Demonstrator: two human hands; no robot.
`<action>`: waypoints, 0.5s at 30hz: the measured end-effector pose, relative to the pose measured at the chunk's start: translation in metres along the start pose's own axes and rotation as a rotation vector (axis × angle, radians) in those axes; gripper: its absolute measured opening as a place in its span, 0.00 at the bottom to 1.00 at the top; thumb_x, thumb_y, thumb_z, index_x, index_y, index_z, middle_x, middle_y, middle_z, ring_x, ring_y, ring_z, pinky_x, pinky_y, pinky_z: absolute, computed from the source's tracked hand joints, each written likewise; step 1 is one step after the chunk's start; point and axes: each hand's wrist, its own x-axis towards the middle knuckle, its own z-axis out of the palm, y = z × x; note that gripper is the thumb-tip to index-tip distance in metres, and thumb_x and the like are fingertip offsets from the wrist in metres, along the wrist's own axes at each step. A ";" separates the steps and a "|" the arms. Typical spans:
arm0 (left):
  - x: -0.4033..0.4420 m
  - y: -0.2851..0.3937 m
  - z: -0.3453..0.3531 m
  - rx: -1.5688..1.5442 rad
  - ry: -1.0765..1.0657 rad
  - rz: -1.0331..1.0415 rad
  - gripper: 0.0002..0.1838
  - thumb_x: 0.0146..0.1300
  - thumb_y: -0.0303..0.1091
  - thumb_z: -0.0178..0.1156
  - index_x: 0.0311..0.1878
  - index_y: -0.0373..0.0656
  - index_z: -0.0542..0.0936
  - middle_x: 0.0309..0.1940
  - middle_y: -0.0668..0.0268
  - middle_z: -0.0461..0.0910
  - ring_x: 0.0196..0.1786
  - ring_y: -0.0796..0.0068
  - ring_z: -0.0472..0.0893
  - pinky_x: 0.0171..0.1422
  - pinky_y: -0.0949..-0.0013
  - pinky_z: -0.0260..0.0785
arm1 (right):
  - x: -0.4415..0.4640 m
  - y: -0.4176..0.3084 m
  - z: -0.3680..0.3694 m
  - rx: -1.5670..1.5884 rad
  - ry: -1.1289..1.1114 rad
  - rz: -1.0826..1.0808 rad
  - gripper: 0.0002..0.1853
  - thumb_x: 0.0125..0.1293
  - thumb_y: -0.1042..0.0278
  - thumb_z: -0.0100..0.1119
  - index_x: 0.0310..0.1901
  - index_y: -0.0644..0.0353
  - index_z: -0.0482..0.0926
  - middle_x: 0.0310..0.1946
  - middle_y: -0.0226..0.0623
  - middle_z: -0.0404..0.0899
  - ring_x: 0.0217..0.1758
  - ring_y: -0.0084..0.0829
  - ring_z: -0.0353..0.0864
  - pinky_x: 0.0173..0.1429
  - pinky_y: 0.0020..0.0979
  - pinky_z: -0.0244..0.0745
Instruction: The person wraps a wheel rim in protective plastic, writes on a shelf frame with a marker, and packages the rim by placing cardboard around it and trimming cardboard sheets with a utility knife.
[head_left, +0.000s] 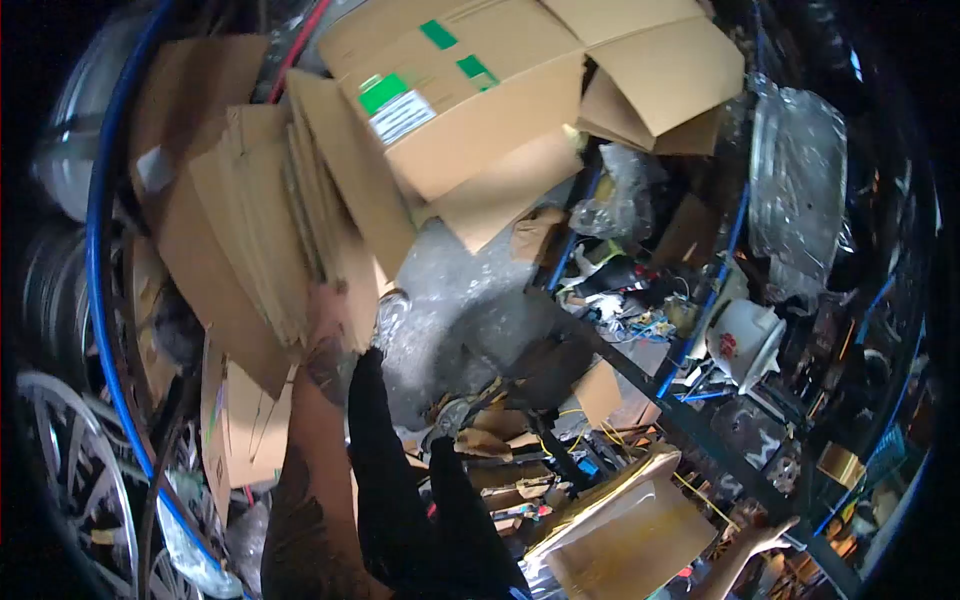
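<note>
Cardboard (262, 225) stands in a thick stack of flat sheets, left of the big box (490, 125) and lower down. My left hand (324, 315) is at the bottom end of that stack, and it looks like it touches it. I think it is there to hold the sheets together, because they lean on each other and could slide apart. My fingers are blurry, so I cannot tell if they close around an edge or just press.

My right hand (766, 537) is well below the big box and off to its right. Its fingers are spread out, and I see nothing in them. It is near a dark metal bar (735, 462), maybe to help me balance, but I cannot tell if they touch. A blue pole (101, 220) runs far left of the big box, maybe to stop things falling.
</note>
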 end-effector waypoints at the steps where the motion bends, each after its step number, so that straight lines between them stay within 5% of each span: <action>1: 0.011 -0.011 0.000 -0.037 -0.044 0.047 0.29 0.68 0.56 0.63 0.47 0.32 0.85 0.42 0.46 0.87 0.45 0.49 0.86 0.48 0.50 0.77 | 0.003 0.004 -0.002 0.008 0.039 0.072 0.67 0.58 0.42 0.78 0.81 0.56 0.35 0.73 0.57 0.65 0.67 0.50 0.77 0.66 0.51 0.79; 2: 0.023 -0.025 0.009 -0.072 -0.089 0.091 0.25 0.70 0.51 0.64 0.48 0.32 0.85 0.36 0.53 0.88 0.38 0.57 0.87 0.41 0.55 0.76 | 0.011 0.013 -0.009 -0.050 0.024 -0.027 0.67 0.59 0.42 0.78 0.81 0.57 0.33 0.74 0.55 0.63 0.67 0.49 0.77 0.67 0.51 0.79; 6: 0.005 -0.024 -0.016 -0.293 -0.097 0.097 0.28 0.64 0.54 0.65 0.44 0.31 0.86 0.35 0.46 0.88 0.40 0.41 0.87 0.45 0.46 0.78 | 0.017 0.036 -0.019 -0.121 -0.017 -0.236 0.61 0.63 0.43 0.74 0.81 0.57 0.37 0.76 0.51 0.62 0.69 0.48 0.74 0.67 0.49 0.78; 8: -0.015 -0.007 -0.055 -0.294 -0.106 0.104 0.26 0.65 0.52 0.65 0.46 0.32 0.86 0.35 0.47 0.87 0.40 0.40 0.86 0.44 0.46 0.78 | 0.001 0.022 -0.008 -0.138 -0.036 -0.242 0.58 0.64 0.44 0.73 0.81 0.56 0.42 0.75 0.51 0.62 0.69 0.48 0.74 0.67 0.48 0.78; 10: 0.010 -0.053 -0.022 -0.057 0.107 0.221 0.24 0.66 0.49 0.65 0.46 0.31 0.85 0.30 0.48 0.86 0.34 0.41 0.86 0.41 0.47 0.77 | -0.014 0.005 0.003 -0.156 0.007 -0.187 0.56 0.65 0.43 0.73 0.81 0.55 0.44 0.75 0.51 0.62 0.70 0.48 0.72 0.68 0.49 0.76; 12: 0.014 -0.082 -0.032 -0.172 0.060 0.262 0.22 0.67 0.45 0.64 0.47 0.30 0.83 0.30 0.50 0.84 0.33 0.49 0.86 0.39 0.51 0.77 | -0.043 -0.035 0.033 -0.081 0.095 -0.068 0.54 0.65 0.43 0.72 0.81 0.53 0.47 0.75 0.51 0.61 0.71 0.48 0.70 0.70 0.50 0.74; 14: -0.026 -0.037 -0.116 -0.445 -0.341 -0.112 0.20 0.68 0.42 0.63 0.47 0.29 0.82 0.35 0.50 0.84 0.37 0.57 0.86 0.41 0.54 0.78 | -0.022 0.006 0.010 -0.170 0.118 -0.125 0.51 0.66 0.41 0.71 0.81 0.47 0.49 0.77 0.47 0.58 0.73 0.46 0.66 0.70 0.49 0.72; 15: -0.025 -0.038 -0.123 -0.443 -0.322 -0.093 0.19 0.69 0.40 0.62 0.46 0.30 0.82 0.35 0.51 0.84 0.37 0.59 0.86 0.40 0.56 0.78 | -0.025 0.001 0.013 -0.214 0.132 -0.153 0.50 0.66 0.41 0.70 0.81 0.44 0.50 0.77 0.46 0.57 0.74 0.45 0.64 0.69 0.48 0.71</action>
